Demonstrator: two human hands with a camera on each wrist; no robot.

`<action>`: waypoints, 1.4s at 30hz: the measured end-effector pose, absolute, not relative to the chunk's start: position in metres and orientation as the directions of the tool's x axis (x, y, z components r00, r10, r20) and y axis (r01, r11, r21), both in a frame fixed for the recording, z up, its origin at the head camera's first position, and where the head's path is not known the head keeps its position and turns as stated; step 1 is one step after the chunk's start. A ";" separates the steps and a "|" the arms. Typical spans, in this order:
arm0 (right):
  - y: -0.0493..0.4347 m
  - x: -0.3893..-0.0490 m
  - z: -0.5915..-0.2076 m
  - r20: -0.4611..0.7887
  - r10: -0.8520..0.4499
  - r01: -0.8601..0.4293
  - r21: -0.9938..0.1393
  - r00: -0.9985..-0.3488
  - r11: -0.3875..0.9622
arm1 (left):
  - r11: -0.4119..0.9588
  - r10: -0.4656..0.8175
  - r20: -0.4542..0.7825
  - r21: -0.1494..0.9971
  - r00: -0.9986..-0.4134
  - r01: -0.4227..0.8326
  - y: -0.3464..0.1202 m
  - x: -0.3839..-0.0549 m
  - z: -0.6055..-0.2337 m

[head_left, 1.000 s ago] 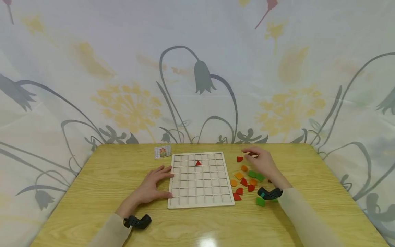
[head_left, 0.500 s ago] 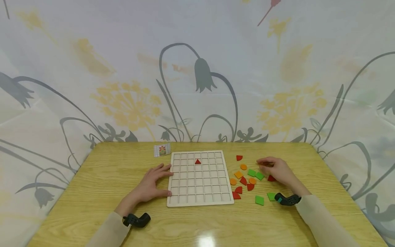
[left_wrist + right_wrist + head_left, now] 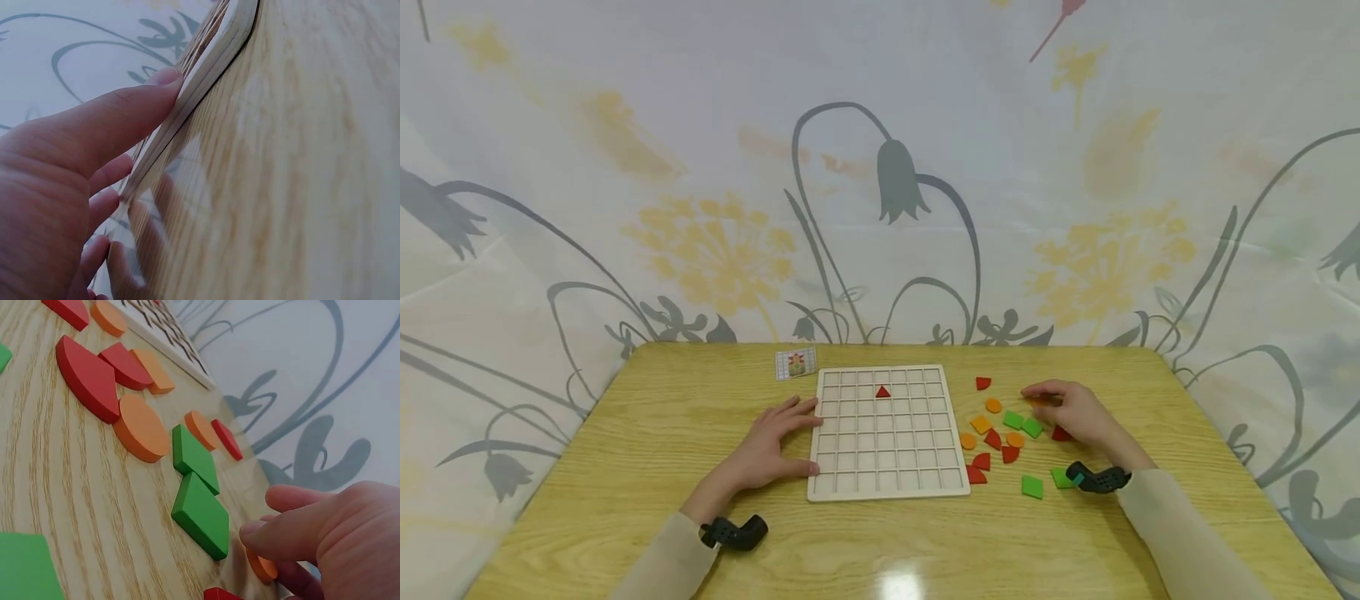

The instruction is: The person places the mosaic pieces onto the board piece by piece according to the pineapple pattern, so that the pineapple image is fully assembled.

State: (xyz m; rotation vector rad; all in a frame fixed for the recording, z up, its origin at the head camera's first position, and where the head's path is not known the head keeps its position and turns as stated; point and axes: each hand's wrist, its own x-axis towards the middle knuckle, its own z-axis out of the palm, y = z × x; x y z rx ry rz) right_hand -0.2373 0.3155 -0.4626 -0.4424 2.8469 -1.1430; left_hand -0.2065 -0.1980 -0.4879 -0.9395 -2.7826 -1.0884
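In the head view my left hand (image 3: 771, 450) rests along the left edge of a white gridded board (image 3: 891, 492), fingers spread. The left wrist view has the thumb (image 3: 140, 109) against the board's rim (image 3: 212, 69). A red triangle (image 3: 883, 392) sits in an upper square of the grid. Right of the loose pieces, my right hand (image 3: 1071, 410) pinches an orange piece with a rounded edge (image 3: 262, 567) between thumb and fingers, partly hidden by them. Two green squares (image 3: 203, 515) lie just beside those fingers. A red piece (image 3: 1061, 433) shows partly under the hand.
Between board and right hand lie several red quarter-circles (image 3: 1011, 454), orange discs (image 3: 993, 406), an orange square (image 3: 982, 425) and more green squares (image 3: 1032, 487). A small pattern card (image 3: 796, 363) lies behind the board's left corner. A patterned curtain (image 3: 880, 275) stands behind the table (image 3: 820, 550).
My right hand moved right and slightly toward me, away from the far red quarter-circle, then stopped. An orange piece now shows between its fingers. The left hand stayed at the board.
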 end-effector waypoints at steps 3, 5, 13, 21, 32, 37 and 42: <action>0.312 -0.238 -0.463 0.069 -0.272 -0.245 -0.680 -0.960 0.691 | 0.583 0.529 0.212 0.614 -0.822 0.533 -0.198 -0.207 -0.488; 0.308 -0.240 -0.463 0.071 -0.278 -0.252 -0.676 -0.958 0.692 | 0.586 0.529 0.210 0.611 -0.822 0.533 -0.198 -0.207 -0.487; 0.298 -0.244 -0.460 0.060 -0.353 -0.298 -0.676 -0.934 0.674 | 0.573 0.539 0.211 0.617 -0.815 0.539 -0.197 -0.205 -0.484; 0.299 -0.239 -0.456 0.105 -0.396 -0.362 -0.660 -0.912 0.658 | 0.588 0.534 0.206 0.607 -0.820 0.535 -0.197 -0.206 -0.485; 0.261 -0.240 -0.463 0.203 -0.569 -0.583 -0.505 -0.797 0.637 | 0.575 0.536 0.220 0.611 -0.815 0.543 -0.197 -0.208 -0.488; 0.258 -0.239 -0.463 0.155 -0.556 -0.543 -0.536 -0.816 0.647 | 0.586 0.529 0.215 0.607 -0.821 0.536 -0.197 -0.207 -0.487; 0.256 -0.238 -0.460 0.093 -0.514 -0.471 -0.563 -0.853 0.680 | 0.591 0.529 0.209 0.605 -0.823 0.534 -0.197 -0.207 -0.486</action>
